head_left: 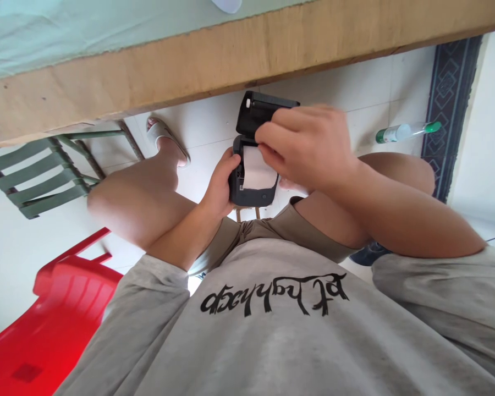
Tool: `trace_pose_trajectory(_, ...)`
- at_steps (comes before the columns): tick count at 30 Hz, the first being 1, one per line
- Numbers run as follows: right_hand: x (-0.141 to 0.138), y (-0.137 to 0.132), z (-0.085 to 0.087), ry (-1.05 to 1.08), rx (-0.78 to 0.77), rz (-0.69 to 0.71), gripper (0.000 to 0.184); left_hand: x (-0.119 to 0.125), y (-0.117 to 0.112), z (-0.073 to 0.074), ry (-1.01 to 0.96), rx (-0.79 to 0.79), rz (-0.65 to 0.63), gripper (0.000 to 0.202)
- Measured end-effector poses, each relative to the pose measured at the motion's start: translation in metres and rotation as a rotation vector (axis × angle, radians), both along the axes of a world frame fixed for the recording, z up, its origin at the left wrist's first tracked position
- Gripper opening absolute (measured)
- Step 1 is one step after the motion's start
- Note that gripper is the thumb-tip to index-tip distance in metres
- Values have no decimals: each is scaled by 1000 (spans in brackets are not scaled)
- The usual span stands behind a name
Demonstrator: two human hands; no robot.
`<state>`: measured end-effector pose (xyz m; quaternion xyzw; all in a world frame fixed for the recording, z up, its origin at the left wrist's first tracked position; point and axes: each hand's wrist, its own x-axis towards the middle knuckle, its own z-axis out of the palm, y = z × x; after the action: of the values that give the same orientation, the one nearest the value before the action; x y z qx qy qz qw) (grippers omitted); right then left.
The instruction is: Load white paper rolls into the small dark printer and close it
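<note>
A black portable label printer (253, 197) is held over my lap, its lid (268, 102) swung up on the side toward the table. White paper (256, 170) lies in the opened compartment. My left hand (221, 184) grips the printer's left side, thumb on the rim. Over the right part of the compartment is my right hand (309, 143), its fingers bent and pressed together at the upper edge of the paper. The fingertips partly cover that edge, so I cannot make out exactly what they pinch.
A wooden table edge (190, 66) with a pale green cover (86, 27) runs across the top. A red plastic chair (61, 308) and a green slatted chair (37, 176) stand at left. A plastic bottle (408, 132) lies on the tiled floor at right.
</note>
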<state>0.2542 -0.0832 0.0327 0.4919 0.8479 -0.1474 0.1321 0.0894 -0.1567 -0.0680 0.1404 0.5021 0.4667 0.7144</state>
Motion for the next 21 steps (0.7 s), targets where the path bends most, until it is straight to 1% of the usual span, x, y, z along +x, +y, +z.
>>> trace_pose_trajectory(4,-4,-9,-12,18,-81,37,47,2,1,-1,30,-12,34,27)
trace_pose_trajectory(8,-9,-16,-18,23,-133,81,48,2,1,2,28,-40,50,28)
trace_pose_trajectory(11,-13,-18,-20,16,-160,90,47,1,-1,3,39,-21,31,29)
trace_pose_trajectory(14,-17,-16,-21,-16,-150,41,47,-1,-2,2,48,-11,8,31)
trace_pose_trajectory(17,-12,-7,-15,-16,-208,15,44,-1,-3,-1,47,-47,-13,34)
trace_pose_trajectory(19,0,1,-6,118,-316,-46,48,0,-3,-2,48,-74,-6,35)
trace_pose_trajectory(20,7,6,-1,244,-400,-106,50,1,-3,-2,43,-85,2,35)
trace_pose_trajectory(21,15,11,5,413,-497,-184,51,1,-3,-1,37,-95,9,36)
